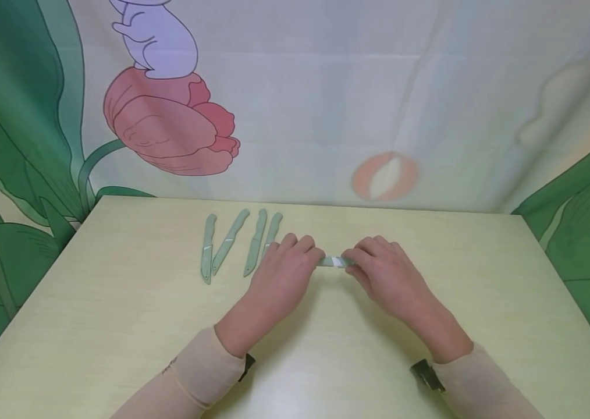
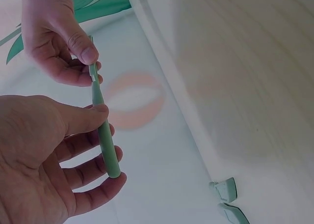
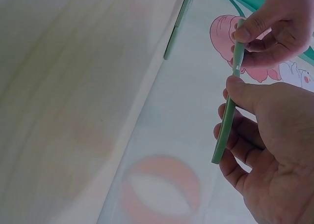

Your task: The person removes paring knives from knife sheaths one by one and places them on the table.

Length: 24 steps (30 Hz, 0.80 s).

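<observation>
Left hand (image 1: 284, 269) pinches green knife (image 1: 334, 262) by its handle (image 2: 108, 153); right hand (image 1: 386, 273) pinches other end (image 3: 222, 137). Slack hold could drop it.

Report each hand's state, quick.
Left hand: closed, gripping one end of the green knife.
Right hand: closed, gripping the same knife's other end.

Pale table (image 1: 483, 267) before a cloth backdrop (image 1: 300, 87) with pink flower (image 1: 169, 125).

room: table's (image 1: 499, 279) right side | obstacles: four green knives (image 1: 256, 240), left half | behind: curtain (image 1: 295, 116)
</observation>
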### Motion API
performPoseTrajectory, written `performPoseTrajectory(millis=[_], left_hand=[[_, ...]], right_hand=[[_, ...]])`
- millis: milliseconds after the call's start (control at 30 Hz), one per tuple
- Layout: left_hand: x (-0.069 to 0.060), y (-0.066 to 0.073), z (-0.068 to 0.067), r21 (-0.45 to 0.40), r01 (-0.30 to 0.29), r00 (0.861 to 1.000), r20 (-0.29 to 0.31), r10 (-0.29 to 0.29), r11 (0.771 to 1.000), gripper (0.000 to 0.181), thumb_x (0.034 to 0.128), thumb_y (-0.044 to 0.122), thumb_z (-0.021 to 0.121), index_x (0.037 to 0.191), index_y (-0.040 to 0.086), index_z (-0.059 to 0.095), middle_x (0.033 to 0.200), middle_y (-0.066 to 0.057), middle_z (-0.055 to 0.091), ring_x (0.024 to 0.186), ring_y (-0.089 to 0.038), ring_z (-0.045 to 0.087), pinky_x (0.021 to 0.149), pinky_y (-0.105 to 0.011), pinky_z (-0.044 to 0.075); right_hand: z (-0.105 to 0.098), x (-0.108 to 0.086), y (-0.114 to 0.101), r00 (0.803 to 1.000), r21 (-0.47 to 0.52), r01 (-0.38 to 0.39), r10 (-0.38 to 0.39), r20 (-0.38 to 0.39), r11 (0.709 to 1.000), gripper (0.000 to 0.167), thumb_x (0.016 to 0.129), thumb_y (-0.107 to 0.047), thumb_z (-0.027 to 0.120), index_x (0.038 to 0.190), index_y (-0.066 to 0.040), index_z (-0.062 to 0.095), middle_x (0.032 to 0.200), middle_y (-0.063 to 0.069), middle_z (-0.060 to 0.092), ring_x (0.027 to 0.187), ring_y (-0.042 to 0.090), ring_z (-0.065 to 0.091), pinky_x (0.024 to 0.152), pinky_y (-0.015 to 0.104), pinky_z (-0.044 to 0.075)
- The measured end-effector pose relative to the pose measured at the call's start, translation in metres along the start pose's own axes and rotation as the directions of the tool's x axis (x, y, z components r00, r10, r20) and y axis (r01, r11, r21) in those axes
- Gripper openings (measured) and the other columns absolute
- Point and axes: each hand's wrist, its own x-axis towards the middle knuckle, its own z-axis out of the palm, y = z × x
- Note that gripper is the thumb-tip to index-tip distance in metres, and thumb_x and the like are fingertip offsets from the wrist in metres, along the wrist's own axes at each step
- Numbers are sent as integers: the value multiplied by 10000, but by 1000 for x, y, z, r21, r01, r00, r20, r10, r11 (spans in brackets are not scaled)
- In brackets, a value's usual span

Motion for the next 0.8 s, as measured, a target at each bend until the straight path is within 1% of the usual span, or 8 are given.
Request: performPoseTrajectory(millis=[167,433,800], left_hand=[[0,0,0,-2,-2,1000,12,2,1000,170,958,48,782,1103,138,777,926,-15,605,786,-219,499,618,-313,435],[0,-1,-1,-9,7,999,35,-7,1000,158,971,56,770,1110,133,773,932,-13,602,796,-214,495,628,-314,436],[-1,-1,-3,-16,24,999,35,-23,1000,178,964,52,777,1108,156,778,926,8,602,797,-215,502,623,-317,437]], right_hand=[[0,-1,0,1000,4,1,-1,-9,1000,281,873,-92,888,1125,-97,764,1011,24,674,888,246,596,730,374,476],[0,0,0,1000,6,-7,7,-7,1000,278,875,-95,887,1125,-88,764,1023,32,679,908,256,609,746,393,499],[0,0,-1,1000,-1,1,-1,-6,1000,284,869,-92,892,1125,-97,767,1020,29,679,903,256,605,738,384,487]])
